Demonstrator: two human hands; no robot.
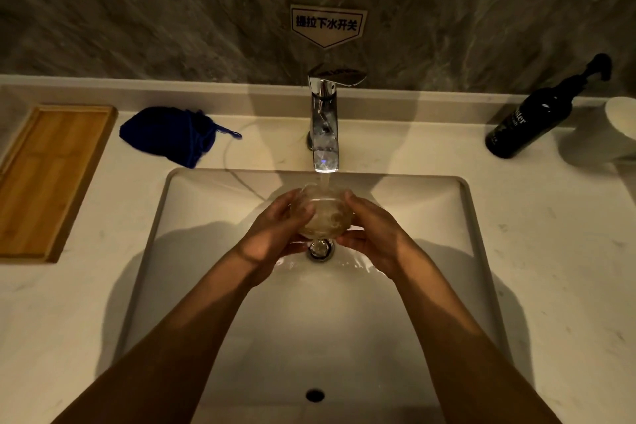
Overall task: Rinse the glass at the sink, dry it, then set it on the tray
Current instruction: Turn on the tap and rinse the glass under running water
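A clear glass [325,213] is held over the middle of the white sink [430,217], under water that runs from the chrome faucet [324,124]. My left hand [278,227] wraps its left side and my right hand [373,234] cups its right side. Water fills and spills from the glass into the basin around the drain [321,249]. The wooden tray [51,179] lies on the counter at the far left. A dark blue cloth [168,134] sits crumpled on the counter between the tray and the faucet.
A black pump bottle [537,113] stands on the counter at the right, with a white cup [621,127] beside it at the frame edge. A sign [327,24] is fixed to the dark marble wall behind the faucet.
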